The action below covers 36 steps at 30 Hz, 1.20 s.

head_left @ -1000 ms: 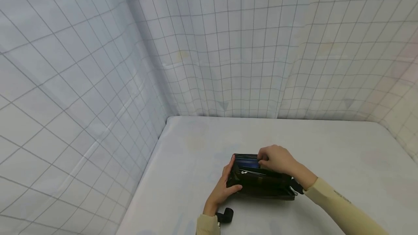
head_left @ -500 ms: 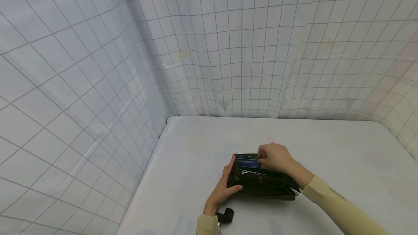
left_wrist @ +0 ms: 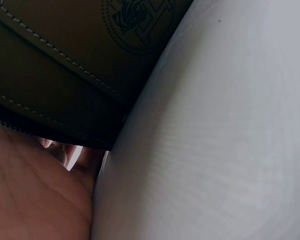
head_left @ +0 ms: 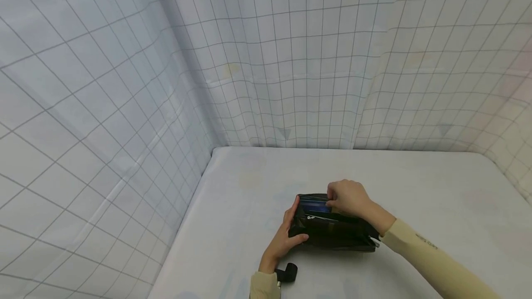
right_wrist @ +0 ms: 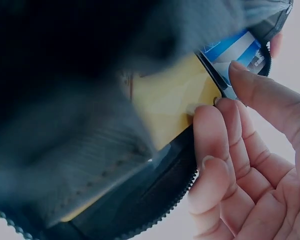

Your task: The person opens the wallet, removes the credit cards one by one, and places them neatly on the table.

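Observation:
A dark zip-around wallet (head_left: 336, 234) stands spread apart on the white table. My left hand (head_left: 281, 243) grips its left end, thumb in front and fingers along the back. In the left wrist view the wallet's leather (left_wrist: 55, 75) shows pale stitching and a round embossed emblem. My right hand (head_left: 349, 197) reaches over the back of the wallet, its fingers at the card slots. In the right wrist view the fingertips (right_wrist: 210, 125) hold the edge of a yellow card (right_wrist: 175, 100). The thumb lies close by, over a blue-and-white card (right_wrist: 235, 50). The wallet's near panel blurs and hides part of the slots.
A small black device (head_left: 287, 272) sits at the left wrist. The white-covered table (head_left: 241, 206) extends around the wallet. White grid-patterned curtains (head_left: 282, 82) hang behind it and on both sides.
My right hand has shifted slightly up and back at the card slots, and its forearm a little leftward. The left hand keeps its grip on the wallet.

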Each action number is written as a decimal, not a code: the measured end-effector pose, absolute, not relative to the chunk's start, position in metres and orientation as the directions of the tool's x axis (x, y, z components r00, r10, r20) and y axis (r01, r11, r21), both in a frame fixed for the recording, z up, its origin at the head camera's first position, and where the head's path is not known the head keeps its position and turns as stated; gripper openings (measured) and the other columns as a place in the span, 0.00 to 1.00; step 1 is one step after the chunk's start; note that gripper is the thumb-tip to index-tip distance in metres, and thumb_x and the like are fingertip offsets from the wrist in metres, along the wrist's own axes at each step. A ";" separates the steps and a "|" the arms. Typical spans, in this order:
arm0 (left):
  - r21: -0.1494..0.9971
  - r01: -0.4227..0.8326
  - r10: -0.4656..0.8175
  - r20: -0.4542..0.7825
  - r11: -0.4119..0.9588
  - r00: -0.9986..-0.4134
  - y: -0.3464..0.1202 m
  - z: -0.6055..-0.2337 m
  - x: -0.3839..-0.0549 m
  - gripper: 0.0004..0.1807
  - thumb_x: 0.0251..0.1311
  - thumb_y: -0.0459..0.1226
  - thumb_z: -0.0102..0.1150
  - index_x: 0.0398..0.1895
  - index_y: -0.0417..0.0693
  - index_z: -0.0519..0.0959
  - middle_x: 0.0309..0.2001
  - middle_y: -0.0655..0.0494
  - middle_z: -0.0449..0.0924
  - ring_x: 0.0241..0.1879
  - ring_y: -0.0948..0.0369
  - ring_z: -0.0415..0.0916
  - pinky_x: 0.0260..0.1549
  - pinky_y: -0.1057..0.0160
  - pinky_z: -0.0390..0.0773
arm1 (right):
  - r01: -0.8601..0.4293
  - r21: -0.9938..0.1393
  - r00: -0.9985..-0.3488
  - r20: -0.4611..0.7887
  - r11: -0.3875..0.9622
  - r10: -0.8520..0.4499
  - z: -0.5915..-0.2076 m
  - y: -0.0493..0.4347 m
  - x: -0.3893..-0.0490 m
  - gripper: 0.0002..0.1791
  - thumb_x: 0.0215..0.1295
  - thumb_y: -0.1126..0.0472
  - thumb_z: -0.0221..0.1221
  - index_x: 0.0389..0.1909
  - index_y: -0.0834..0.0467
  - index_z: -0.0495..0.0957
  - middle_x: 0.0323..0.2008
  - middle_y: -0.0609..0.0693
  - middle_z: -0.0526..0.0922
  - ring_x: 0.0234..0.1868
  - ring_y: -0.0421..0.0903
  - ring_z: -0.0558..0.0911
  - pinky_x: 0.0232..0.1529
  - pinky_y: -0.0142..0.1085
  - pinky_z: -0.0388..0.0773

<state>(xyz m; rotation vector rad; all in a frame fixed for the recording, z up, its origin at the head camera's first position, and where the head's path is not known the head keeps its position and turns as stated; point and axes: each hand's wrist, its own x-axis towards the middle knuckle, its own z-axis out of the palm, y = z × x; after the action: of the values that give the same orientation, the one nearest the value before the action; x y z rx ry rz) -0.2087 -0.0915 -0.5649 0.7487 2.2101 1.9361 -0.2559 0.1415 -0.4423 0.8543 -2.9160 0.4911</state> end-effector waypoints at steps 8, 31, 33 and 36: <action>0.947 0.315 0.428 0.263 0.054 -0.865 -0.092 -0.569 -0.210 0.51 0.55 0.45 0.62 0.77 0.62 0.42 0.69 0.54 0.50 0.65 0.53 0.51 0.60 0.44 0.50 | -0.531 -0.247 -0.847 0.139 0.811 -0.513 -0.447 0.137 -0.260 0.17 0.50 0.51 0.71 0.16 0.48 0.72 0.15 0.38 0.70 0.16 0.36 0.68 0.18 0.33 0.66; 0.950 0.309 0.438 0.255 0.055 -0.862 -0.091 -0.568 -0.211 0.50 0.56 0.41 0.62 0.77 0.63 0.42 0.68 0.54 0.50 0.65 0.54 0.51 0.60 0.45 0.49 | -0.621 -0.349 -0.761 0.055 0.701 -0.647 -0.449 0.151 -0.265 0.15 0.57 0.49 0.66 0.18 0.45 0.72 0.16 0.33 0.70 0.18 0.33 0.69 0.21 0.32 0.67; 0.950 0.308 0.435 0.256 0.052 -0.863 -0.091 -0.568 -0.211 0.50 0.56 0.41 0.62 0.76 0.63 0.42 0.68 0.54 0.50 0.65 0.54 0.51 0.61 0.45 0.49 | -0.643 -0.341 -0.744 0.064 0.686 -0.665 -0.449 0.151 -0.264 0.14 0.58 0.50 0.65 0.18 0.45 0.73 0.16 0.33 0.70 0.18 0.32 0.69 0.21 0.32 0.67; 0.948 0.312 0.434 0.259 0.054 -0.863 -0.091 -0.568 -0.211 0.50 0.56 0.40 0.62 0.77 0.63 0.42 0.68 0.54 0.50 0.65 0.54 0.51 0.60 0.45 0.49 | -0.668 -0.338 -0.723 0.084 0.663 -0.686 -0.449 0.151 -0.264 0.12 0.60 0.52 0.64 0.20 0.46 0.75 0.16 0.33 0.70 0.18 0.32 0.68 0.20 0.32 0.66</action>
<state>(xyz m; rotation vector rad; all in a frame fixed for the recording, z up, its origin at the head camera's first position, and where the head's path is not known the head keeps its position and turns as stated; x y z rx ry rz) -0.2105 -0.0915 -0.5677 0.7859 2.2088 1.9444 -0.2635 0.1514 -0.4490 1.1853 -2.9103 0.5595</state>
